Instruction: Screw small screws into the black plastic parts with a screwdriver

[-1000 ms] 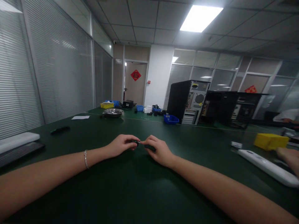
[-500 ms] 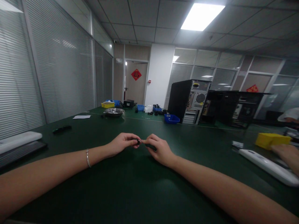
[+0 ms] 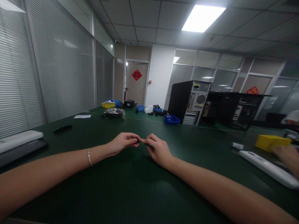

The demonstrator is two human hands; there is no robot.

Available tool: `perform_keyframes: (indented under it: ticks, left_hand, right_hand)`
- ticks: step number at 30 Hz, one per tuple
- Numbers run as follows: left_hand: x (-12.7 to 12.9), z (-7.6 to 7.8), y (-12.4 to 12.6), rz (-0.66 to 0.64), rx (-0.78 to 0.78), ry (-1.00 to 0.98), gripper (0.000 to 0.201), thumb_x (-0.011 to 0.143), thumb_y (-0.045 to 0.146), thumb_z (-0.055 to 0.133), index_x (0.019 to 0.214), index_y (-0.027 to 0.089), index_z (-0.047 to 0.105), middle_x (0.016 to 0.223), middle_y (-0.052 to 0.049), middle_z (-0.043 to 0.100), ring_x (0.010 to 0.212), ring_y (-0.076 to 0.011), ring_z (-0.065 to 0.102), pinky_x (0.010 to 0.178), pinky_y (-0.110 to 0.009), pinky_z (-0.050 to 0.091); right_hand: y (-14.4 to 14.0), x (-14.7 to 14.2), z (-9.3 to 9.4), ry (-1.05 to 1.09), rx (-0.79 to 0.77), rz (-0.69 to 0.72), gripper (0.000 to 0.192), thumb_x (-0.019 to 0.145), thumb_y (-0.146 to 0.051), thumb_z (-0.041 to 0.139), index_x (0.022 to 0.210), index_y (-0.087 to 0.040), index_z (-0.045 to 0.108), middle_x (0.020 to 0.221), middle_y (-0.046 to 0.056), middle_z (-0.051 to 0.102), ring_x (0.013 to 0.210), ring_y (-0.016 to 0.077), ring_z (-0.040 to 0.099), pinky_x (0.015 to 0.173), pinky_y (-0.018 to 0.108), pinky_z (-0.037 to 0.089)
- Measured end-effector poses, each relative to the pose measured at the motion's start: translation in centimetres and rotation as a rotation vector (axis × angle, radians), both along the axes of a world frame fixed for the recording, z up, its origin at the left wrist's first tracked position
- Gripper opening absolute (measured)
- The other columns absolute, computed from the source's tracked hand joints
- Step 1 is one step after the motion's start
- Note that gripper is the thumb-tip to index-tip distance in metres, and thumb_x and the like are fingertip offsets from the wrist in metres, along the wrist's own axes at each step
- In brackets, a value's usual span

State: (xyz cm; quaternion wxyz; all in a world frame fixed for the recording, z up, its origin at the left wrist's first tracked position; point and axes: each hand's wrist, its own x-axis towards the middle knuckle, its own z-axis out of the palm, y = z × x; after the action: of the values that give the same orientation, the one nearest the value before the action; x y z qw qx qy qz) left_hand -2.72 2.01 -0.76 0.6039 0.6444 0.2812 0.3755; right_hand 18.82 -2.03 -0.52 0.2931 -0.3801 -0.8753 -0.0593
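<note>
My left hand [image 3: 125, 143] is closed in a pinch around a small dark round piece [image 3: 138, 141], held just above the green table. Most of this piece is hidden by the fingers, and its exact kind is too small to make out. From the right, my right hand [image 3: 160, 150] meets it, the index fingertip touching or nearly touching the piece's near end. Thumb and index finger of that hand stand apart, the other fingers bent, and I see nothing gripped between them. A silvery bracelet [image 3: 89, 157] circles my left wrist.
On the green table [image 3: 112, 193] a metal bowl [image 3: 114, 112], a blue bin [image 3: 172, 119] and black computer cases [image 3: 179, 101] stand farther back. White bars lie at both sides, one over a keyboard [image 3: 23, 152]. At right, another person's hand [image 3: 286, 155] is by a yellow box [image 3: 272, 142].
My hands stay almost in place, with the left still pinching the dark piece. The view has shifted very slightly.
</note>
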Motion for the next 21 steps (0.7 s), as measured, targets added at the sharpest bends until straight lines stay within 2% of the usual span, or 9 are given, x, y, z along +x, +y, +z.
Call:
perform_keyframes:
  ticks: [10, 15, 21]
  left_hand:
    - [0.2, 1.6, -1.2, 0.008, 0.226, 0.185, 0.027, 0.075, 0.027, 0.063, 0.098, 0.012, 0.065, 0.093, -0.007, 0.065, 0.082, -0.0176, 0.06, 0.081, -0.034, 0.047]
    - [0.4, 1.0, -1.1, 0.052, 0.188, 0.128, 0.029, 0.075, 0.029, 0.063, 0.099, 0.012, 0.064, 0.094, -0.008, 0.066, 0.082, -0.0178, 0.06, 0.082, -0.035, 0.046]
    - [0.7, 0.6, -0.8, 0.031, 0.165, 0.072, 0.029, 0.075, 0.029, 0.064, 0.099, 0.012, 0.064, 0.096, -0.008, 0.065, 0.085, -0.0185, 0.059, 0.082, -0.035, 0.046]
  right_hand:
    - [0.0, 0.5, 0.0, -0.089, 0.087, 0.01, 0.038, 0.082, -0.009, 0.048, 0.114, -0.027, 0.056, 0.104, 0.006, 0.054, 0.086, 0.0176, 0.051, 0.07, 0.026, 0.04]
    - [-0.2, 0.3, 0.1, -0.068, 0.093, -0.001, 0.039, 0.082, -0.009, 0.048, 0.116, -0.027, 0.055, 0.103, 0.006, 0.054, 0.085, 0.0171, 0.051, 0.069, 0.026, 0.04]
    - [-0.1, 0.1, 0.0, -0.044, 0.068, -0.015, 0.039, 0.08, -0.009, 0.05, 0.115, -0.027, 0.055, 0.104, 0.005, 0.054, 0.086, 0.0171, 0.052, 0.07, 0.026, 0.04]
